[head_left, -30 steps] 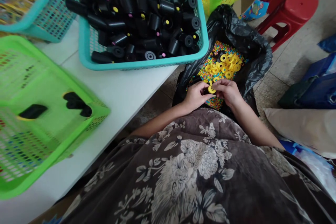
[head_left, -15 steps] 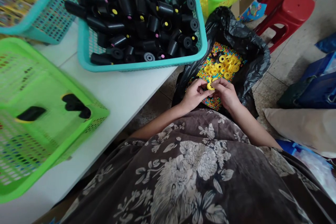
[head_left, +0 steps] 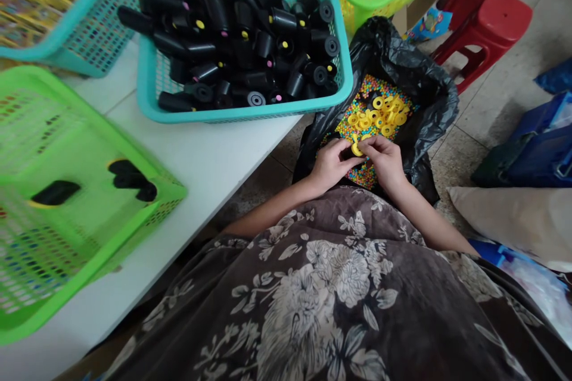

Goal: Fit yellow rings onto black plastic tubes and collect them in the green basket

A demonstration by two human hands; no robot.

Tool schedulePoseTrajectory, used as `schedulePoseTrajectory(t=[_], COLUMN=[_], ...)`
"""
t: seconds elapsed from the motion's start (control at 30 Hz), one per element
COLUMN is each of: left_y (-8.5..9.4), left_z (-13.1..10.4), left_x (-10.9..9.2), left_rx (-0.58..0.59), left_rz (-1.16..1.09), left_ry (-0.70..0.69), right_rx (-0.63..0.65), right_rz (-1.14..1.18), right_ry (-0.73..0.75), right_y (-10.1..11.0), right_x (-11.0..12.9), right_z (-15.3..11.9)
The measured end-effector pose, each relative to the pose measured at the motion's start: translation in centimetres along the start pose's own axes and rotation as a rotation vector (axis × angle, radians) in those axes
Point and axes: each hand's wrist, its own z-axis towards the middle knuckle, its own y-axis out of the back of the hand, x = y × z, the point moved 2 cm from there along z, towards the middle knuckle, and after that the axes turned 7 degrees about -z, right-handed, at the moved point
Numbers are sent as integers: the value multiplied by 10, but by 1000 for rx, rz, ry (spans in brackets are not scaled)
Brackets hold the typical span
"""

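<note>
Over the black plastic bag, my left hand [head_left: 329, 165] is closed around a dark piece that looks like one of the black plastic tubes [head_left: 347, 153], mostly hidden by the fingers. A yellow round cap [head_left: 356, 149] sits at the end of that piece, between the two hands. My right hand [head_left: 385, 159] pinches the cap with thumb and forefinger. Below and beyond the hands, the bag [head_left: 440, 80] holds many small coloured beads [head_left: 364, 175] and a heap of loose yellow caps [head_left: 389, 113].
A teal basket [head_left: 243, 112] piled with black tubes stands on the white table [head_left: 214, 161]. A green basket [head_left: 96, 262] at left holds a few black pieces. Another green basket [head_left: 373, 1] contains yellow caps. A red stool [head_left: 503, 21] and blue bins [head_left: 536, 143] stand at right.
My fingers have shifted slightly around the yellow cap, and more of the dark piece shows at my left hand. The view has moved a little; the baskets look the same.
</note>
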Motion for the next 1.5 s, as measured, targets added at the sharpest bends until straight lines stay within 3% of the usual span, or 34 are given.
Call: schedulePoseTrajectory(t=[0.27,0.53,0.83,0.97,1.1,1.23,1.4,1.5], left_y=[2,-4,-12,-10,-5,-3,-3,-3], left_z=[-3,2,-2,-1,1,-3,-2,0], left_x=[2,-1,-7,-3,-7,-16,-15,-18], left_rx=[-41,144,63,47,34,54,24,31], left_rz=[-42,-436,-549,-569,-573,-579,-557,-543], left_ry=[24,382,457,524,494,474,390,398], right_rx=[169,112,31,99,178,166,106,150], right_rz=[216,270,455,445,455,449,472,436], right_ry=[-206,-178,-183,-211,-195,-177,-72,-16], right_y=[-10,-8,-13,-15,-13,-11,-14,-12], right_x=[-2,-2,-6,-10,-2,8,3,-1], right_z=[-2,0,1,-1,-5,-11,-8,-5])
